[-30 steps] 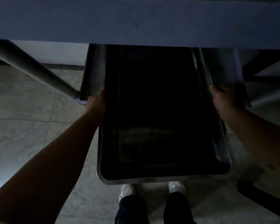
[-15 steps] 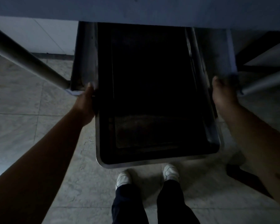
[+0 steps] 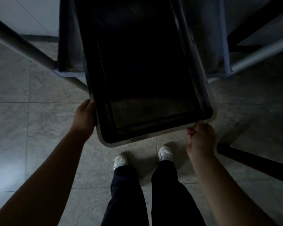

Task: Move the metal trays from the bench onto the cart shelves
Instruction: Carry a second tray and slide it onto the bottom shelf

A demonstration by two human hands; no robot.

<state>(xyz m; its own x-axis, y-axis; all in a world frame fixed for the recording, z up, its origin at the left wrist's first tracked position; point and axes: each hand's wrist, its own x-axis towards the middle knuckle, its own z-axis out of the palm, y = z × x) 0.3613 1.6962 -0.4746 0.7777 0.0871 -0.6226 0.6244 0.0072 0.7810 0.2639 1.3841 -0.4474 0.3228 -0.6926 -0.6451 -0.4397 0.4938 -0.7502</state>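
Note:
A large dark metal tray [image 3: 145,70] with a shiny rim lies lengthwise in front of me, its far end lying between the side rails of a low cart shelf [image 3: 69,46]. The tray sits slightly skewed, near end swung to the right. My left hand [image 3: 84,116] grips the tray's left rim close to the near corner. My right hand [image 3: 200,136] holds the near right corner from below. The far end of the tray is cut off at the top of the view.
Grey metal tubes [image 3: 20,41] of the frame slant down on the left and on the right [image 3: 258,53]. A dark bar [image 3: 255,162] lies on the tiled floor at right. My feet in white shoes [image 3: 121,160] stand just below the tray's near edge.
Both hands have slid back along the tray's sides to its near corners. The tray has turned slightly askew, and the view has tilted further down, dropping the top surface out of sight.

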